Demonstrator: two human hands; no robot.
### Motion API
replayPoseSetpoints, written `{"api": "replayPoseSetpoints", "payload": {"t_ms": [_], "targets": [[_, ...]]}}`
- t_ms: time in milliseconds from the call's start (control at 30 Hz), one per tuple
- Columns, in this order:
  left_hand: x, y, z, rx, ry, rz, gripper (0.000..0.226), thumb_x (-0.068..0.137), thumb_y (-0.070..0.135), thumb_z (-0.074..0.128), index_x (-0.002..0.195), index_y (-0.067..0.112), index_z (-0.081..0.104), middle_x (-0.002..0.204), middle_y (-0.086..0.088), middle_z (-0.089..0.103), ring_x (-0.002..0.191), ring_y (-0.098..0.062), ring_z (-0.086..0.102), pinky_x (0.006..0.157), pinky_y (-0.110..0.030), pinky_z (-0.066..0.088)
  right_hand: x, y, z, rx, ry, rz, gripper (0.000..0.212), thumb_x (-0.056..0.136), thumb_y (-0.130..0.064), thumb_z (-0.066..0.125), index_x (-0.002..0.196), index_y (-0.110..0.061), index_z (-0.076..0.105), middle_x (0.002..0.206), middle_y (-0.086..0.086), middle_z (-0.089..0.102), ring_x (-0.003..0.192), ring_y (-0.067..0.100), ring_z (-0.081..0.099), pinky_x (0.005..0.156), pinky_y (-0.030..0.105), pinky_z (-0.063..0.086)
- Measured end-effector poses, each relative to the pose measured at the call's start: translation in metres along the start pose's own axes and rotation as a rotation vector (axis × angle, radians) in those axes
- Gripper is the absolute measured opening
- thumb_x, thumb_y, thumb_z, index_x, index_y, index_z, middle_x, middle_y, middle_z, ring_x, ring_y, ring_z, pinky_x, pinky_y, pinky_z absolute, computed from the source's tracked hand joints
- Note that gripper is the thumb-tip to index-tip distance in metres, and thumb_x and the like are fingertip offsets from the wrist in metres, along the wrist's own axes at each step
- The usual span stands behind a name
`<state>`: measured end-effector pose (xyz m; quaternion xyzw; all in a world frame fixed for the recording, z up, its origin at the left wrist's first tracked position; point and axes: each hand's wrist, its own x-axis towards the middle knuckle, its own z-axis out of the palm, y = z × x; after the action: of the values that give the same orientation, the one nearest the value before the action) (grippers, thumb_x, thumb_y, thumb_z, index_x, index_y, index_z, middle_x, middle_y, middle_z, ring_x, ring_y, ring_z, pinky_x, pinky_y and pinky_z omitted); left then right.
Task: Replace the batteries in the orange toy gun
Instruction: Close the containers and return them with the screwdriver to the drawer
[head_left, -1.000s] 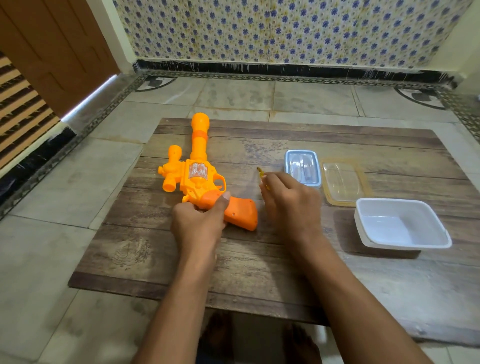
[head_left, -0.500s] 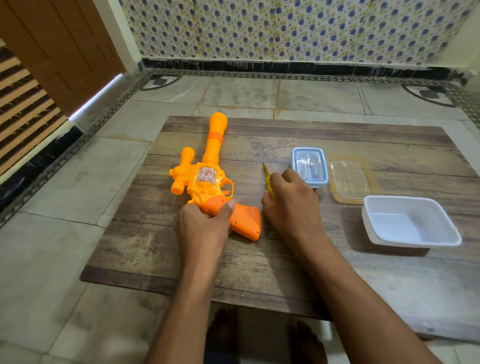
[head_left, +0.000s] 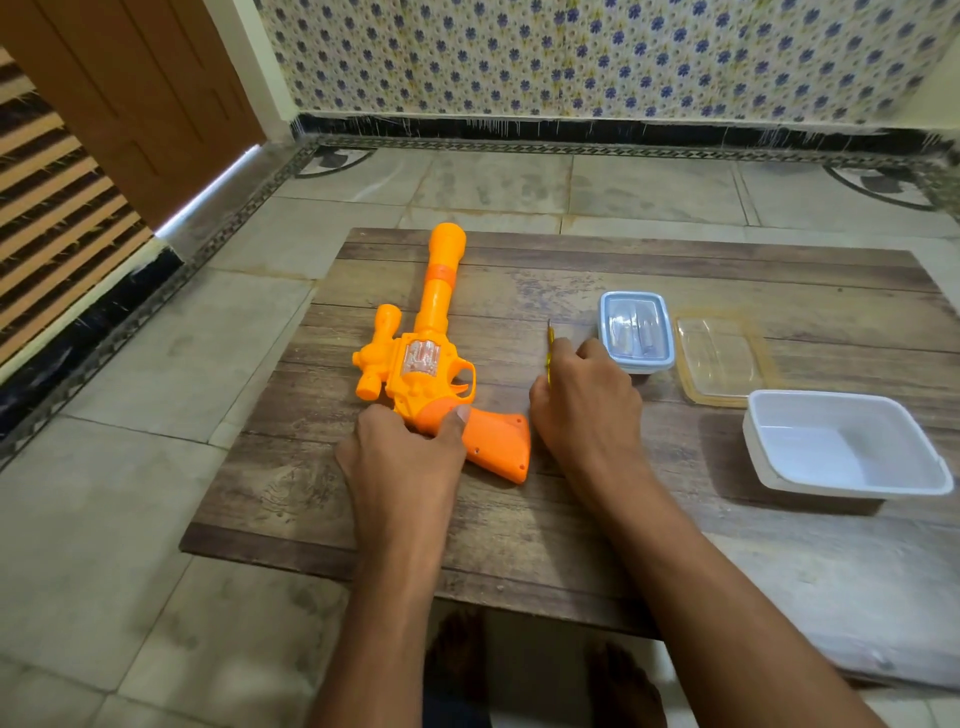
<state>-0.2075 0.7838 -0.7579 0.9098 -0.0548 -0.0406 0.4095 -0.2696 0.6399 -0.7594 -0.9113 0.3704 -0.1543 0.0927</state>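
**Toy gun held flat on the table, screwdriver in the other hand**

The orange toy gun (head_left: 423, 364) lies on its side on the left half of the wooden table (head_left: 571, 519), its long barrel pointing away from the person and its darker orange grip toward the near edge. The left hand (head_left: 405, 452) grips it where the body meets the grip, fingers curled over the far side and thumb pressed on the near face. A small scope-like piece sticks out on the gun's left side.

The right hand (head_left: 587, 410) rests on the table just right of the gun's grip, apart from it. Its fingers are curled round a thin yellow screwdriver (head_left: 549, 348), whose tip sticks out past the knuckles and points away from the person.

Three containers stand to the right. Nearest the right hand, just beyond its knuckles, is a small pale blue box (head_left: 636, 332) with a clear lid on it; through the lid a few long cylindrical shapes show, too blurred to name with certainty. Beside it on the right lies a clear, yellow-tinted lid or shallow tray (head_left: 719, 358), holding nothing that can be made out. Nearer and further right sits a deeper white tub (head_left: 841, 447), open at the top, with only its bare white floor showing.

The table stands on a tiled floor (head_left: 130, 519).
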Motion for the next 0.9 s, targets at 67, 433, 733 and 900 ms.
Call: {"api": "replayPoseSetpoints", "payload": {"t_ms": [67,433,733,900], "targets": [[-0.003,0.007,-0.006,-0.013,0.049,0.019,0.044,0.081,0.046,0.083,0.09,0.014,0.055,0.08,0.004,0.061,0.092,-0.018,0.05,0.075,-0.031,0.035,0.001,-0.003,0.001,0.017,-0.013,0.018,0.022,0.101,-0.019,0.055,0.117,-0.004,0.056,0.111,0.016,0.055,0.1,0.04,0.062,0.068,0.036,0.037],[0.005,0.012,0.0,-0.069,0.171,0.322,0.023,0.086,0.021,0.08,0.096,0.014,0.061,0.094,-0.002,0.063,0.081,-0.017,0.061,0.071,-0.027,0.045,-0.001,-0.002,-0.005,0.132,0.047,0.009,0.026,0.1,-0.029,0.06,0.107,-0.004,0.061,0.106,0.014,0.057,0.097,0.036,0.061,0.068,0.034,0.038],[-0.011,0.043,0.036,-0.266,0.048,0.596,0.007,0.093,0.014,0.073,0.096,0.011,0.068,0.091,-0.001,0.068,0.076,-0.007,0.062,0.067,-0.015,0.051,-0.01,0.028,-0.035,0.367,0.381,-0.006,0.007,0.082,-0.004,0.071,0.085,-0.006,0.065,0.084,0.014,0.065,0.071,0.034,0.063,0.061,0.04,0.05],[-0.034,0.074,0.063,-0.284,-0.103,0.727,0.012,0.092,0.013,0.073,0.103,0.01,0.07,0.097,-0.002,0.07,0.087,-0.01,0.066,0.078,-0.025,0.054,-0.021,0.065,-0.066,0.452,0.474,0.051,0.006,0.084,-0.009,0.073,0.086,-0.011,0.067,0.082,0.003,0.067,0.071,0.018,0.064,0.067,0.036,0.052]]}}
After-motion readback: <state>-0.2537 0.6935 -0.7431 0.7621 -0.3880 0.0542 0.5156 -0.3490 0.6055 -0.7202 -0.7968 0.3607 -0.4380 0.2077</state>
